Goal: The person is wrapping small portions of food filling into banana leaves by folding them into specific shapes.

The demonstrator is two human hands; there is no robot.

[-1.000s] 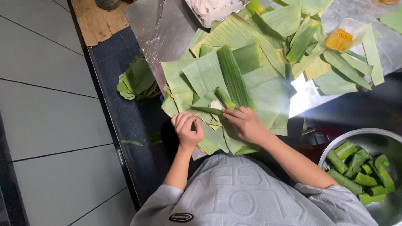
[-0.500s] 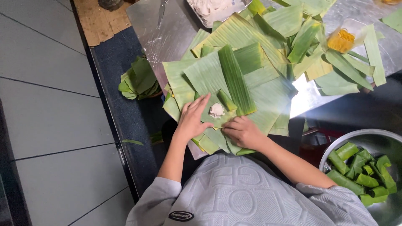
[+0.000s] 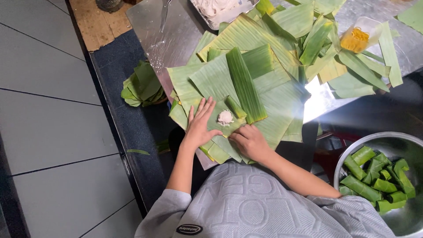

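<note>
Left hand (image 3: 200,125) flat and open, fingers spread apart, pressing on a banana leaf (image 3: 210,83) at the near edge of a steel table (image 3: 176,33). Right hand (image 3: 250,142) just beside it to the right, fingers curled together over the near edge of the same leaf stack, pinching the leaf rim; exact grip hard to tell. Small white lump of dough (image 3: 225,117) resting on the leaf between the two hands, slightly farther out, touching neither. Short folded leaf piece (image 3: 236,107) lying just right of the lump. Long narrow leaf strip (image 3: 245,86) running from far to near across the stack, its near end close to the right hand. More cut leaves (image 3: 317,39) heaped across the far right of the table. Clear plastic tub of yellow filling (image 3: 359,37) among them at the far right. Metal tray of white dough (image 3: 218,9) at the far edge, partly out of frame. Loose pile of leaf scraps (image 3: 141,86) on the dark ledge to the left of the table. Steel bowl (image 3: 392,143) at the near right, holding rolled green leaf parcels (image 3: 374,176). Grey tiled floor (image 3: 44,132) on the left. Grey patterned shirt (image 3: 264,207) filling the near foreground.
</note>
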